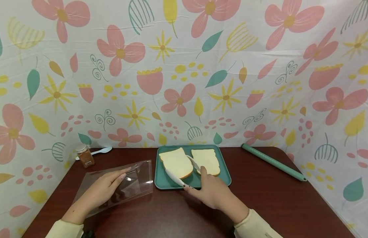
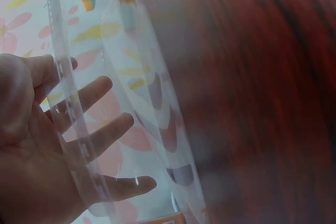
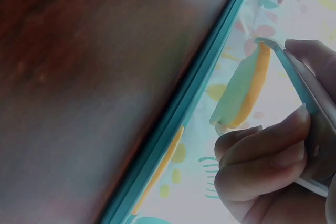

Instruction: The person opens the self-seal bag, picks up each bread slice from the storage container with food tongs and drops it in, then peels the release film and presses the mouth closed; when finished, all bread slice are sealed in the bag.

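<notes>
My right hand [image 1: 215, 191] holds white tongs [image 1: 175, 177], whose arms lie on either side of a bread slice [image 1: 176, 162]. That slice is tilted and raised above the teal tray [image 1: 225, 177]; the right wrist view shows the lifted slice [image 3: 247, 85] between the tips. A second bread slice [image 1: 206, 158] lies flat on the tray. At the left, a clear plastic bag [image 1: 143, 183] is under and around my left hand [image 1: 104, 185]. In the left wrist view the fingers are straight and spread, seen through the film; whether they are inside the bag I cannot tell.
A small jar [image 1: 85, 157] with a metal lid stands at the back left, with a pale blue spoon [image 1: 103, 150] behind it. Along the right side lies a long green roll or box [image 1: 273, 162]. A flowered sheet [image 1: 181, 66] hangs close behind the table [image 1: 172, 215].
</notes>
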The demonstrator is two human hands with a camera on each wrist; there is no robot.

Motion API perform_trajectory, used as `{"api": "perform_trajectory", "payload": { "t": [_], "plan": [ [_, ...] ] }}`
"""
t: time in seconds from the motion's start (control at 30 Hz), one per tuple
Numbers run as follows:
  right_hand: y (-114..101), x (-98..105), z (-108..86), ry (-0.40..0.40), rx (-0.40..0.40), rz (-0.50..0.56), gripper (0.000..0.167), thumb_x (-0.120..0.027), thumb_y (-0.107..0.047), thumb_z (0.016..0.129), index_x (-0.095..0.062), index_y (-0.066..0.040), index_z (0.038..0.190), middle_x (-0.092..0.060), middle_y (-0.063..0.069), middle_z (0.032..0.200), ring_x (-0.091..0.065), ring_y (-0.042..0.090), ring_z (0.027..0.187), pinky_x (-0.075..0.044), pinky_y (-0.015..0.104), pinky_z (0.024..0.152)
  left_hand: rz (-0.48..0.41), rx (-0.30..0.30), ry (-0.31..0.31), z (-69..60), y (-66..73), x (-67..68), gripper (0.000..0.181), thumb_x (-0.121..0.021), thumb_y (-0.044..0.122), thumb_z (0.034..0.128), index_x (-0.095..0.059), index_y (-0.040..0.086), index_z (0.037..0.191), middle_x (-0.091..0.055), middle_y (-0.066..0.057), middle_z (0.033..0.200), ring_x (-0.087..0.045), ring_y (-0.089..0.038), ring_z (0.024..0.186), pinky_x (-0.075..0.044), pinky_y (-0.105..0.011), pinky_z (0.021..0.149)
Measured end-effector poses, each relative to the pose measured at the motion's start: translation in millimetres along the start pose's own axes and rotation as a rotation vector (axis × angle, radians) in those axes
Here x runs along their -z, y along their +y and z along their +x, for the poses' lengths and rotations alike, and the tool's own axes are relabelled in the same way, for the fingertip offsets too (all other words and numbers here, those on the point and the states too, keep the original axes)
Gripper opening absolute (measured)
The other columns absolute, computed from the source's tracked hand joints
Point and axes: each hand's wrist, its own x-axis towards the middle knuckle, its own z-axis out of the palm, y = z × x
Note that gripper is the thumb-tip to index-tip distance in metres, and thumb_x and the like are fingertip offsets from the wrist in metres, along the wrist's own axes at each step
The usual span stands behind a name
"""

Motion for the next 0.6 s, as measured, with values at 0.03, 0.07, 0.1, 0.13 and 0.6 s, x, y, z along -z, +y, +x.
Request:
{"api": "perform_trajectory", "payload": {
  "t": [0.03,0.07,0.1,0.13,0.6],
  "plan": [
    [0,0,-0.9,0.002,0.003,-0.001,0.123,-0.060,-0.088,0.087,-0.033,0.004,0.163,-0.074,0.020,0.123,-0.075,0.026,0.094,-0.062,0.046,0.079,0.000,-0.002,0.001,0.1,0.0,0.0,0.049,-0.042,0.042,0.1168,-0.056,0.019,0.158,-0.060,-0.012,0.158,-0.057,-0.042,0.145,-0.048,-0.066,0.115],
    [0,0,-2.0,0.005,0.005,-0.002,0.123,-0.060,-0.089,0.087,-0.033,0.003,0.163,-0.074,0.020,0.123,-0.075,0.027,0.095,-0.062,0.046,0.080,0.000,-0.001,0.001,0.1,0.1,0.1,0.049,-0.042,0.042,0.1168,-0.056,0.019,0.158,-0.060,-0.013,0.158,-0.057,-0.043,0.145,-0.048,-0.067,0.115],
    [0,0,-3.0,0.009,0.009,-0.004,0.122,-0.060,-0.089,0.087,-0.033,0.003,0.163,-0.074,0.019,0.122,-0.075,0.027,0.095,-0.062,0.047,0.080,0.001,0.000,-0.001,0.0,0.2,0.3,0.049,-0.041,0.042,0.1169,-0.055,0.019,0.158,-0.060,-0.013,0.158,-0.057,-0.043,0.145,-0.048,-0.067,0.115],
    [0,0,-4.3,0.015,0.014,-0.003,0.122,-0.059,-0.089,0.087,-0.033,0.002,0.163,-0.074,0.018,0.122,-0.075,0.027,0.095,-0.062,0.047,0.080,0.003,0.001,-0.001,0.0,0.3,0.4,0.049,-0.041,0.042,0.1169,-0.056,0.019,0.158,-0.060,-0.013,0.158,-0.057,-0.043,0.145,-0.048,-0.067,0.115],
    [4,1,-14.1,0.085,0.121,-0.007,0.109,-0.062,-0.084,0.089,-0.037,-0.006,0.160,-0.075,0.011,0.119,-0.074,0.024,0.089,-0.060,0.045,0.075,-0.010,-0.008,0.005,-0.6,0.4,1.6,0.049,-0.042,0.040,0.1170,-0.056,0.017,0.157,-0.061,-0.013,0.157,-0.057,-0.043,0.145,-0.048,-0.066,0.115]
  ]
}}
